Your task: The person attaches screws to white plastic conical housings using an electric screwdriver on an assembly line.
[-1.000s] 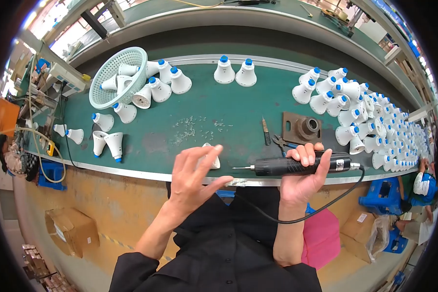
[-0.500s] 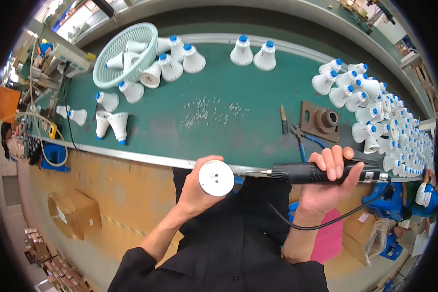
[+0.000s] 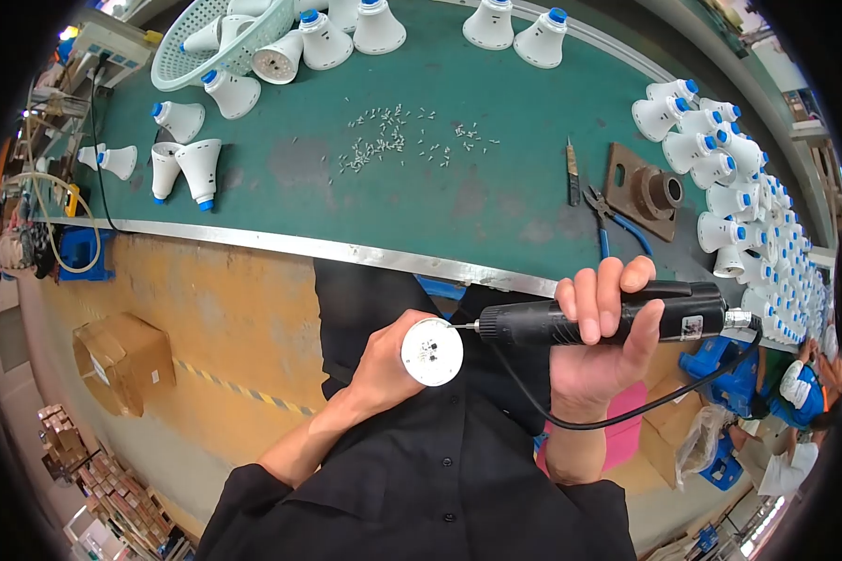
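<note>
My left hand (image 3: 390,363) is wrapped round a white lamp housing (image 3: 431,352), its round open face with small dark parts turned up. In my right hand (image 3: 608,323) lies a black electric screwdriver (image 3: 543,324), fingers curled over its body, pointing left. Its thin bit (image 3: 465,326) is at the upper right rim of the housing; whether it touches cannot be made out. Both hands are in front of the bench's near edge. Many small screws (image 3: 379,140) are scattered on the green bench (image 3: 281,196).
A pale green basket (image 3: 173,58) holds white housings at the back left. Pliers (image 3: 617,217), a knife (image 3: 572,173) and a brown metal fixture (image 3: 641,192) lie at the right, beside many blue-capped housings (image 3: 720,232). A cardboard box (image 3: 126,363) stands on the floor.
The housing and the screwdriver have come closer together, with the bit now at the housing's rim. The head view has shifted, so the bench sits higher in the picture.
</note>
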`<state>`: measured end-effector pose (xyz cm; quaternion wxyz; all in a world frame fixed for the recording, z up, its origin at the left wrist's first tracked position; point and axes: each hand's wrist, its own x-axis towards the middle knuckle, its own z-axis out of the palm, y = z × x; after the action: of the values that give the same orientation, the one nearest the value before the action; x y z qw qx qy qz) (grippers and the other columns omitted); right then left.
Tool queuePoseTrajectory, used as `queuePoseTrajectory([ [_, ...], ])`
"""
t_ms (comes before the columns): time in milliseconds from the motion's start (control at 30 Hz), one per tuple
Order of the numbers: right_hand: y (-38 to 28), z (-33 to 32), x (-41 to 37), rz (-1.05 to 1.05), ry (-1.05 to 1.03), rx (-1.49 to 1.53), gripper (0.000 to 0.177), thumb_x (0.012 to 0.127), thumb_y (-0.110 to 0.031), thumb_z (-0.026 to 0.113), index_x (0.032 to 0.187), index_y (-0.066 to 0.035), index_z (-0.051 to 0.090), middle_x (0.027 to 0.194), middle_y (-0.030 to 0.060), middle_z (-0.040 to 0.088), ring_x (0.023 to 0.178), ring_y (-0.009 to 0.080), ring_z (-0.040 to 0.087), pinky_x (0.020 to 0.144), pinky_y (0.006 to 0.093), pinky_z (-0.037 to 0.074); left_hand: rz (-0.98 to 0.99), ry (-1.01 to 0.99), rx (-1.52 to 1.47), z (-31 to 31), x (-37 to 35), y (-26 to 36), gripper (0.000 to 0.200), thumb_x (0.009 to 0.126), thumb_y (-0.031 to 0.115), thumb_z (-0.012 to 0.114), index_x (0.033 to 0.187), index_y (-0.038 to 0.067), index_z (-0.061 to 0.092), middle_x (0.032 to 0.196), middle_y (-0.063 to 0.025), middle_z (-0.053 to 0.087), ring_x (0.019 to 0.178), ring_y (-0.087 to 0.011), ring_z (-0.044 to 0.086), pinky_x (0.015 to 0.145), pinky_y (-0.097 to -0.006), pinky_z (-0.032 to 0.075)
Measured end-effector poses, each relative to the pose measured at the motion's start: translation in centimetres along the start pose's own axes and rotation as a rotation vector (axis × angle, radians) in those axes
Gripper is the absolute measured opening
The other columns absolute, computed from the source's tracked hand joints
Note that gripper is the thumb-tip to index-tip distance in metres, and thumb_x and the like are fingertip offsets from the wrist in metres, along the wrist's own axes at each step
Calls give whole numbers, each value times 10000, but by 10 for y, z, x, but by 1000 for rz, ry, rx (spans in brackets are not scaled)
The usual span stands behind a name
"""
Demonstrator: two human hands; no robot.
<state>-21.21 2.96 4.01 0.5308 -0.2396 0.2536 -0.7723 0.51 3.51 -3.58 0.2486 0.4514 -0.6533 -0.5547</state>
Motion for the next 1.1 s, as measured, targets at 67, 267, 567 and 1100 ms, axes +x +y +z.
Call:
queuePoseTrajectory([
  [67,4,-1,0,5,8,-11,264,984,-336,617,1033,-99,513,713,-40,438,609,71,443,679,258,389,19,-5,10,0,0,0,413,725,-7,795,1093,35,611,945,-104,691,885,-242,710,784,-314,551],
  [267,7,-1,1,12,7,-14,262,983,-332,619,1037,-97,517,708,-38,441,603,72,443,670,256,388,58,-2,15,-1,3,1,402,731,-12,790,1089,31,611,937,-109,687,878,-243,710,765,-315,552],
  [567,8,-4,1,32,18,-68,235,962,-320,623,1047,-132,511,722,-28,464,613,97,463,639,278,365,76,-14,40,1,3,-2,411,720,-8,790,1087,33,610,943,-114,679,868,-278,704,750,-328,554],
  [1100,12,10,1,49,-67,-150,255,919,-240,690,1022,-101,503,690,-10,485,578,115,518,620,284,410,62,-14,84,2,1,-4,373,720,-13,802,1042,26,618,889,-97,697,832,-218,717,732,-300,548],
])
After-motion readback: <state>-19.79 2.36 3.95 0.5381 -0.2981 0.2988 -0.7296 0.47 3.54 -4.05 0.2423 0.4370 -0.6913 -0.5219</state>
